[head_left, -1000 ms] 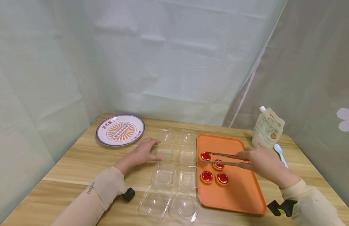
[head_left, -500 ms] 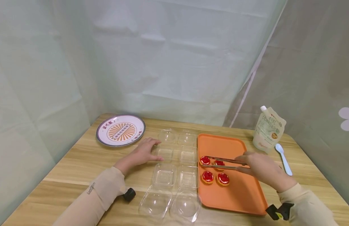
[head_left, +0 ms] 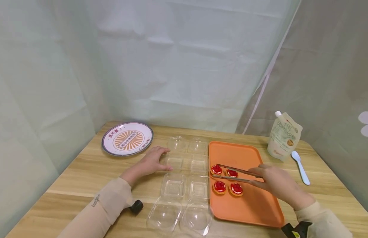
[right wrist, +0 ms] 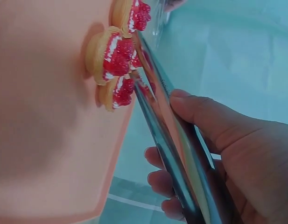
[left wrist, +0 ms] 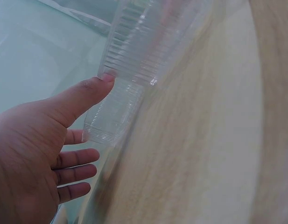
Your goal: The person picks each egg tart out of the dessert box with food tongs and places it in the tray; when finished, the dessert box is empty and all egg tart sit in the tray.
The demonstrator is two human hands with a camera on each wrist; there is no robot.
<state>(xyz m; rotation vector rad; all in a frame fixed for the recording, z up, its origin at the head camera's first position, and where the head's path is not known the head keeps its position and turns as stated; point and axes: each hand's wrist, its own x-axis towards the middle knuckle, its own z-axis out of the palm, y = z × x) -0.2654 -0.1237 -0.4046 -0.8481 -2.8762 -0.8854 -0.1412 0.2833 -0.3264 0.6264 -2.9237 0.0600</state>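
My right hand (head_left: pixel 274 181) grips metal tongs (head_left: pixel 238 179). In the head view their tips lie at either side of the back-left tart (head_left: pixel 216 169). Whether they touch it I cannot tell. This red-topped tart stands with several alike, such as the front-right tart (head_left: pixel 236 189), on the orange tray (head_left: pixel 246 211). The right wrist view shows thumb and fingers round the tongs (right wrist: pixel 162 135). My left hand (head_left: pixel 152 161) is spread beside a clear plastic clamshell box (head_left: pixel 174 162). In the left wrist view its thumb tip touches the clear box (left wrist: pixel 134 46), with the other fingers loosely extended.
More opened clear clamshell boxes (head_left: pixel 199 188) stand in rows left of the tray. A patterned plate (head_left: pixel 127 138) lies at the back left. A spouted pouch (head_left: pixel 283 137) and a pale blue spoon (head_left: pixel 300 168) are to the right. Cloth hangs behind the table (head_left: pixel 70 195).
The tongs' tips have moved slightly towards me, and the back-left tart has shifted the same way, nearer its neighbour. My left hand has stayed in place.
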